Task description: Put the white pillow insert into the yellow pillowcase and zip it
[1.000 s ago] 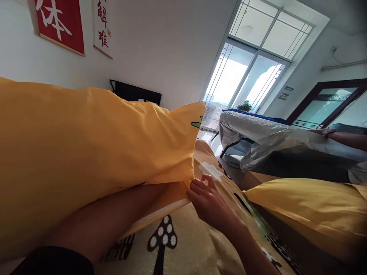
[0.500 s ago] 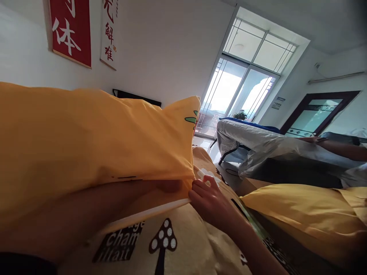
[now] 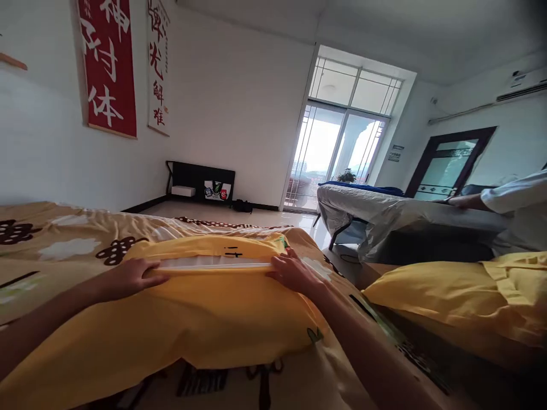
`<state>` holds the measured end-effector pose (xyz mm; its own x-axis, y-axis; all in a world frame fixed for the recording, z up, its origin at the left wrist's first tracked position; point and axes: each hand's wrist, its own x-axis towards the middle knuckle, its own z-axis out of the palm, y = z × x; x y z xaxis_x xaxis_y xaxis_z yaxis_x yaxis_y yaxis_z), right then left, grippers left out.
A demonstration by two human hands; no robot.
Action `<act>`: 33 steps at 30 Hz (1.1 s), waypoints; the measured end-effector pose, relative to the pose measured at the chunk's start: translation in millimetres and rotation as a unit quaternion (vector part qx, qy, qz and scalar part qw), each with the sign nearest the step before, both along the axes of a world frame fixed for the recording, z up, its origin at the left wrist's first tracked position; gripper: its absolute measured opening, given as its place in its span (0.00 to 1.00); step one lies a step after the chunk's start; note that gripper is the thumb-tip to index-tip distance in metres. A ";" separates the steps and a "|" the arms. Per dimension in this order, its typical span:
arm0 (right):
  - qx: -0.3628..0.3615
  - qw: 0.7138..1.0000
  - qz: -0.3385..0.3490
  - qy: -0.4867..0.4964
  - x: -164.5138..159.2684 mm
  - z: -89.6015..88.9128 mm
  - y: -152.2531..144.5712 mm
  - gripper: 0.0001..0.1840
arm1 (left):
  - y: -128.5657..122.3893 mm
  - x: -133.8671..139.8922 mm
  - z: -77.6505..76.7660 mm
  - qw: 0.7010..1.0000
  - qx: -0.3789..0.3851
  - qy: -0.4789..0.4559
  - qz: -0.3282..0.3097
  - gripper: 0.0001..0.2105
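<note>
A yellow pillowcase (image 3: pixel 231 313) lies in front of me on a patterned bed cover, its long opening towards the far side. White material (image 3: pixel 200 261) shows inside that opening. My left hand (image 3: pixel 132 279) is closed on the left end of the opening's edge, thumb and fingers pinching the cloth. At the right end, my right hand (image 3: pixel 294 272) grips the same edge with its fingers curled over it. Between the hands the edge is stretched nearly straight. Small green and black prints mark the yellow cloth.
Another yellow pillow (image 3: pixel 444 290) lies at the right. Beyond it stands a table with plastic sheeting (image 3: pixel 359 199), with a person's arm (image 3: pixel 470 201) resting over it. The beige bed cover (image 3: pixel 64 239) spreads left. A black bench (image 3: pixel 200 173) stands by the far wall.
The pillowcase, earlier raised high on the left, now lies lower and flat across the bed. My left hand, earlier hidden, now shows gripping the opening's edge. The view has tilted up.
</note>
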<state>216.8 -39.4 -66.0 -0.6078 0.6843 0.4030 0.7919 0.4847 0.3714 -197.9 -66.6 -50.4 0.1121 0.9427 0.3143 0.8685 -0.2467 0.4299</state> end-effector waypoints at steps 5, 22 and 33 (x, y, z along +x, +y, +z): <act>0.024 0.996 -0.061 0.067 -21.9 26.5 13.5 0.17 | 11.7 11.5 18.2 0.995 0.062 0.033 0.065 0.22; -0.029 0.973 -0.155 0.169 -13.3 -67.3 2.4 0.13 | 41.3 6.6 -70.5 0.996 0.036 0.070 0.050 0.22; -0.065 0.975 -0.205 0.051 -17.9 -4.7 -11.6 0.11 | 26.5 -7.8 -11.7 0.977 -0.098 0.190 0.022 0.32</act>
<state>198.8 -51.0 -70.7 -0.2337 0.9104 0.3413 0.9586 0.1570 0.2376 -205.7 -40.2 -62.1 0.1433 0.9871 0.0716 0.9825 -0.1505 0.1093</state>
